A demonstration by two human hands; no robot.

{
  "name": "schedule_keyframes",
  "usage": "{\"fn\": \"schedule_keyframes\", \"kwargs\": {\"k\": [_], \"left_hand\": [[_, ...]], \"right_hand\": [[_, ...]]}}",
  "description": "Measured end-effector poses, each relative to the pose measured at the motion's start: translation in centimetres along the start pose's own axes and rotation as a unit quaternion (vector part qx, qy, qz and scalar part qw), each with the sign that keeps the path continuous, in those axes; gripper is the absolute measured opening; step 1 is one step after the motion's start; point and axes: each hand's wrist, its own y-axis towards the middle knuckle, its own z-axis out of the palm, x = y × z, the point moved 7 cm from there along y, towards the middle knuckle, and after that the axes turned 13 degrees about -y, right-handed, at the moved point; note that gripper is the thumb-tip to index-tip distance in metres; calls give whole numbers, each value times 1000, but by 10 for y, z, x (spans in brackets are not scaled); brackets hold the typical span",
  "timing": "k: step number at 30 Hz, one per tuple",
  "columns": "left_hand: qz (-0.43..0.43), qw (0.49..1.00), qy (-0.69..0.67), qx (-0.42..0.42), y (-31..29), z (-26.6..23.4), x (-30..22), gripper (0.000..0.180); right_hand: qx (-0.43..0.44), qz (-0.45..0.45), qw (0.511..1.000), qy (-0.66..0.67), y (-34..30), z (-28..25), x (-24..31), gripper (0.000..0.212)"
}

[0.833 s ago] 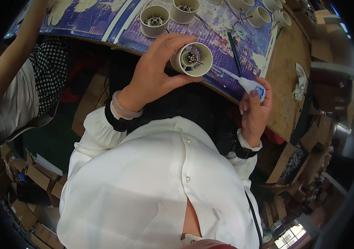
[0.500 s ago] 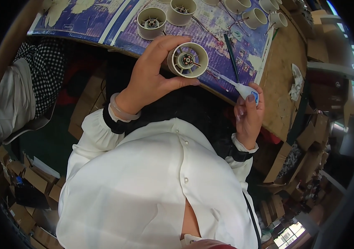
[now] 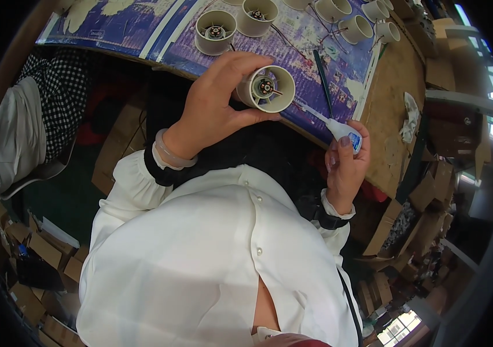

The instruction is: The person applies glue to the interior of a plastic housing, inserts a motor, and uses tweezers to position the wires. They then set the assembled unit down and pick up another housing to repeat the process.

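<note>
My left hand (image 3: 217, 98) grips a cream plastic fan housing (image 3: 286, 87) by its outer wall, thumb below and fingers above. Its open end is tilted toward me, and spokes inside hold a small motor (image 3: 265, 87) at the centre. Just right of it, my right hand (image 3: 349, 151) pinches a small white glue bottle (image 3: 342, 130) with a blue label. The bottle's long thin nozzle (image 3: 312, 110) points up and left toward the housing's rim, apart from it.
Several similar housings (image 3: 216, 33) stand or lie along the table's far part, some with thin wires. A dark green slim stick (image 3: 322, 78) lies on the blue, glue-stained table covering (image 3: 281, 52). A crumpled white tissue (image 3: 410, 117) is at the table's right. Cardboard boxes (image 3: 50, 248) crowd the floor.
The fan housing in my left hand has shifted slightly right and down, turning a little. My right hand has tilted the glue bottle slightly; both holds are unchanged.
</note>
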Motion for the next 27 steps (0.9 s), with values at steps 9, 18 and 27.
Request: {"fn": "schedule_keyframes", "kwargs": {"k": [9,18,27], "left_hand": [[19,999,27,3,0,1,0,73],[36,999,36,-5,0,0,-2,72],[33,999,21,-10,-3,-1,-1,73]], "right_hand": [[-16,-16,999,-45,-4,-4,9,37],[-32,-33,996,-77,-9,-2,24,35],[-34,-50,994,-87,-12,-1,35,34]]}}
